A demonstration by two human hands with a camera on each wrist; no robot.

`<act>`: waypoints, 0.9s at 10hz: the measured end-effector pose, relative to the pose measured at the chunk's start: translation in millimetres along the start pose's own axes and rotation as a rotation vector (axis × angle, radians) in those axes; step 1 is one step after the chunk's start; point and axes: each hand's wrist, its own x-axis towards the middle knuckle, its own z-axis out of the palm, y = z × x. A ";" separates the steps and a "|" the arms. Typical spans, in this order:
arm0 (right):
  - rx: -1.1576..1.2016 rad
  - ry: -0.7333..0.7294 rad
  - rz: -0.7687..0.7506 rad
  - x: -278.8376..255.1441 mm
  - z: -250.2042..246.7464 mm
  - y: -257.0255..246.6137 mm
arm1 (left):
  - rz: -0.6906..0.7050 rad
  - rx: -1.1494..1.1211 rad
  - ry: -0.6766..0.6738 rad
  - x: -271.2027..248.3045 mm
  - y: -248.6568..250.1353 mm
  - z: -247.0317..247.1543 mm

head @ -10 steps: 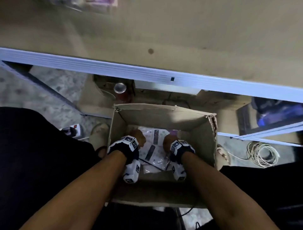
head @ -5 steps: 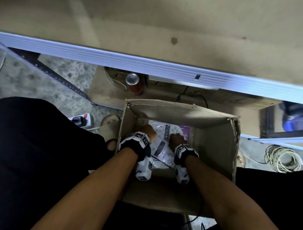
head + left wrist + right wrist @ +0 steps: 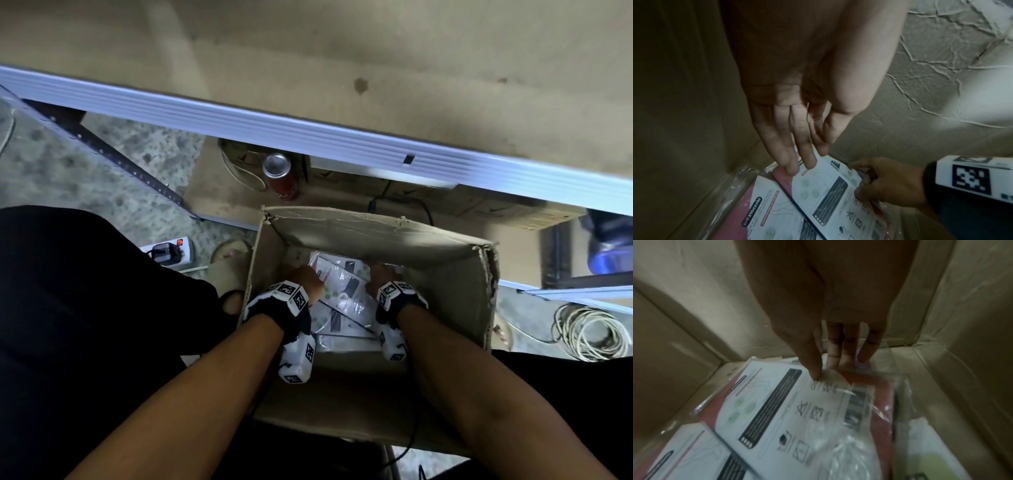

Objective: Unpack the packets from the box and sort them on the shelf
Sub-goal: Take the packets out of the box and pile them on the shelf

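Note:
An open cardboard box (image 3: 376,233) stands on the floor below the shelf board (image 3: 308,51). Inside lie several clear packets with white printed inserts over pink. The top packet (image 3: 346,291) (image 3: 830,191) (image 3: 777,402) lies askew on another packet (image 3: 766,203) (image 3: 684,451). My left hand (image 3: 310,277) (image 3: 807,155) has straight fingers touching the top packet's far left corner, thumb off it. My right hand (image 3: 376,274) (image 3: 828,368) (image 3: 879,183) pinches the packet's right edge, thumb on top and fingers behind it.
A red can (image 3: 282,174) stands on a low board just behind the box. A power strip (image 3: 168,253) and my sandalled foot (image 3: 229,263) are left of the box. A coil of cable (image 3: 589,332) lies to the right. The box walls close in around both hands.
Both hands have moved apart and further into the box, the left to the top packet's far corner, the right to its right edge. My head has shifted left.

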 end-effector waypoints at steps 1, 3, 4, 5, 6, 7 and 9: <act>0.004 -0.056 -0.002 -4.4 -2.8 -0.2 | -0.038 -0.009 -0.063 0.1 3.1 -0.9; -0.037 -0.062 -0.021 -4.2 2.6 -8.3 | -0.031 0.037 -0.033 -3.0 2.7 2.6; 0.017 -0.084 0.007 -4.3 4.1 -8.6 | -0.019 0.053 -0.017 -3.9 1.6 4.5; 0.023 -0.081 0.031 -4.3 2.8 -8.4 | -0.014 0.042 -0.028 -2.9 2.1 6.3; -0.017 -0.039 0.028 -5.4 0.1 -8.7 | -0.039 0.053 -0.079 -1.8 0.1 7.2; -0.088 -0.004 0.034 -7.2 -6.7 -11.5 | -0.048 0.059 -0.125 0.3 -3.7 10.4; -0.135 0.064 0.078 -11.7 -15.2 -11.5 | 0.006 0.114 -0.072 4.3 -15.1 35.7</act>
